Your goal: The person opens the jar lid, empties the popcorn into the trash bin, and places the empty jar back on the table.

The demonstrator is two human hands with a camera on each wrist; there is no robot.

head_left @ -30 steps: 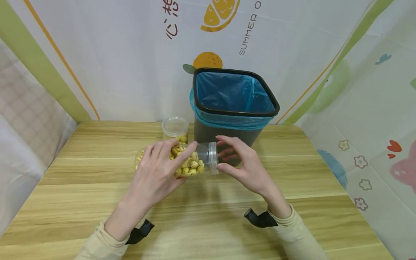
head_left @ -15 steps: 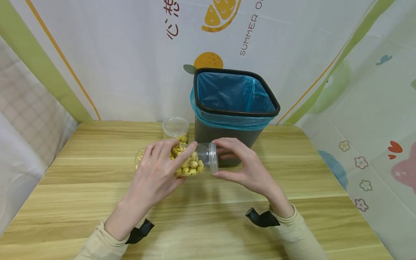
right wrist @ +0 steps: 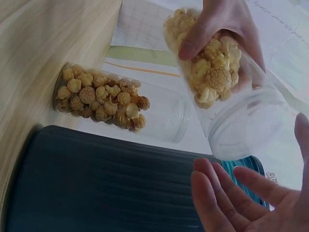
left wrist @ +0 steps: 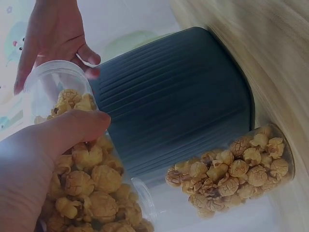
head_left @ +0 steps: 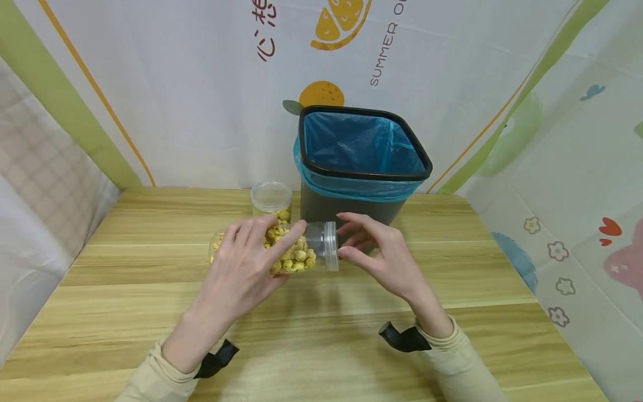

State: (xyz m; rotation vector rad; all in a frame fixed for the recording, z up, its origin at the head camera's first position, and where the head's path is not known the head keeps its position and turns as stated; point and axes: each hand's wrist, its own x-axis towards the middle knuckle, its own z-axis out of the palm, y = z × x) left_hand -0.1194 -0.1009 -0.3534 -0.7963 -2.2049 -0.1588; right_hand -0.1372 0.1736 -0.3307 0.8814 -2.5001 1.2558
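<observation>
A clear jar of caramel popcorn (head_left: 297, 258) lies on its side in the air above the table, its lidded end to the right. My left hand (head_left: 236, 271) grips it around the middle, thumb along the near side in the left wrist view. Just right of the clear lid (head_left: 331, 246) is my right hand (head_left: 387, 259), fingers spread and bent around a gap. In the right wrist view those fingers (right wrist: 260, 186) stand apart from the lid and hold nothing. A second popcorn jar (head_left: 271, 196) stands upright behind the held one, partly hidden by it.
A dark grey bin (head_left: 321, 204) with a blue liner (head_left: 351, 139) and black rim stands at the back of the wooden table (head_left: 321, 340), right beside the second jar. White printed curtains (head_left: 211, 111) hang behind and at both sides.
Half a second ago my right fingers were around the lid's edge; now they have come off it and drawn slightly right. The held jar and my left hand have barely moved.
</observation>
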